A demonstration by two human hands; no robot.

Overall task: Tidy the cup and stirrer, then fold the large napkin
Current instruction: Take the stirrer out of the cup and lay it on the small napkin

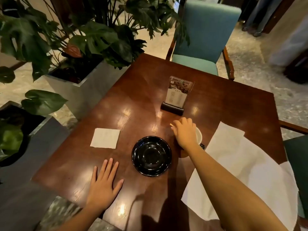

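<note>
My right hand reaches over a cup with a pale inside, right of the black saucer. Its fingers are closed on a thin light stirrer, whose tip sticks out to the left. Most of the cup is hidden under the hand. A large white napkin lies spread open and rumpled over the table's right side and hangs off the near edge. My left hand rests flat on the wooden table, fingers apart, holding nothing.
A small folded white napkin lies left of the saucer. A menu card in a clear stand is behind the cup. Potted plants stand off the table's left edge, a teal chair beyond it.
</note>
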